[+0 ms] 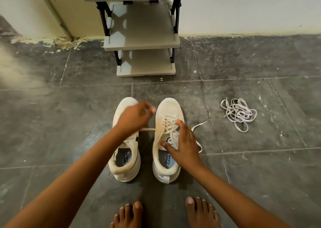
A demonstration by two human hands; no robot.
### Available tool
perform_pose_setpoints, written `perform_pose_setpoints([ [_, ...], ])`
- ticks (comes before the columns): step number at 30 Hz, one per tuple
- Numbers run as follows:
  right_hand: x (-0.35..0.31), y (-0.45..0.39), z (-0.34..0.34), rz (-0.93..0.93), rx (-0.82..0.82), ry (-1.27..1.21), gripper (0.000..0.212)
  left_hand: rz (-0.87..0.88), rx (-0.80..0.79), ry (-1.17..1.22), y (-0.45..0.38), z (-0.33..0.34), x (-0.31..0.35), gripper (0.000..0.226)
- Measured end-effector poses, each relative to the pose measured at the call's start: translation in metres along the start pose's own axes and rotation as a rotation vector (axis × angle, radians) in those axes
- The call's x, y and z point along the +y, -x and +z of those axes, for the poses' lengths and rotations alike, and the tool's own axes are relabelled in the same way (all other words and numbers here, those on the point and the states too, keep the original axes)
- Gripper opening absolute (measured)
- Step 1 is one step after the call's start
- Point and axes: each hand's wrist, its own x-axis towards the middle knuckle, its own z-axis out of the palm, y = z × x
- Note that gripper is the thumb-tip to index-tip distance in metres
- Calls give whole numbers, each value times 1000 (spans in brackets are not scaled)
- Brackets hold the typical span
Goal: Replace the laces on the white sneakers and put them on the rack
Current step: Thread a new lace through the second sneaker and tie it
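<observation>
The scene is lit softly and evenly, with a warm cast. Brighter light is seen on the wall and the upper shelves of the shoe rack, where pale hexagonal patches of light are thrown. A hazy bright wash is noted over the floor at the left edge. Soft shadows are cast beneath the arms and beside the sneakers. Motion blur is observed on the fingers of the left hand; the right hand is rendered sharply. Wide-angle bending is evident in the tile joints and wall base towards the edges.
</observation>
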Motion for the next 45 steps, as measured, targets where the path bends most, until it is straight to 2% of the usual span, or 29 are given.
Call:
perform_pose_setpoints([
  [1,0,0,0,0,4,-5,90,-3,-152,-176,6,11,-9,19],
  [2,0,-1,0,0,9,-10,90,11,-249,-254,10,19,-14,20],
  [4,0,-1,0,-1,8,-16,89,66,-282,-211,17,20,-12,19],
  [5,0,-1,0,-3,7,-18,89,86,-265,-103,18,15,-7,17],
  [7,0,0,0,-2,2,-20,89,74,-216,273,21,-5,10,16],
  [10,2,-1,0,1,-16,-15,90,130,-68,869,21,-55,31,31],
  [12,2,-1,2,10,-26,0,90,192,-48,981,17,-80,35,35],
  [14,2,-2,3,15,-31,-3,90,136,-108,912,14,-80,33,29],
  [16,0,-3,2,18,-30,-18,89,38,-149,628,11,-67,30,14],
  [18,0,-1,-2,29,-36,-47,88,-61,-138,296,9,-49,22,16],
  [20,-1,2,-8,34,-6,-82,83,-40,-129,97,11,-37,16,22],
  [22,0,6,-15,7,64,-102,68,57,-214,-30,16,-31,14,23],
  [25,1,10,-20,11,96,-120,37,108,-383,-24,23,-19,20,23],
  [28,2,11,-19,27,125,-177,21,141,-439,38,25,0,32,16],
  [31,3,12,-21,79,158,-249,15,123,-329,128,25,19,36,5],
  [34,7,10,-22,257,73,-465,16,138,-154,99,27,34,34,5],
  [38,7,9,-31,400,-78,-808,6,134,-161,-124,34,48,29,23],
  [41,5,9,-38,396,-138,-874,6,162,-181,-285,35,54,29,29],
  [45,5,9,-41,363,-157,-872,9,110,-87,-295,35,58,32,17],
])
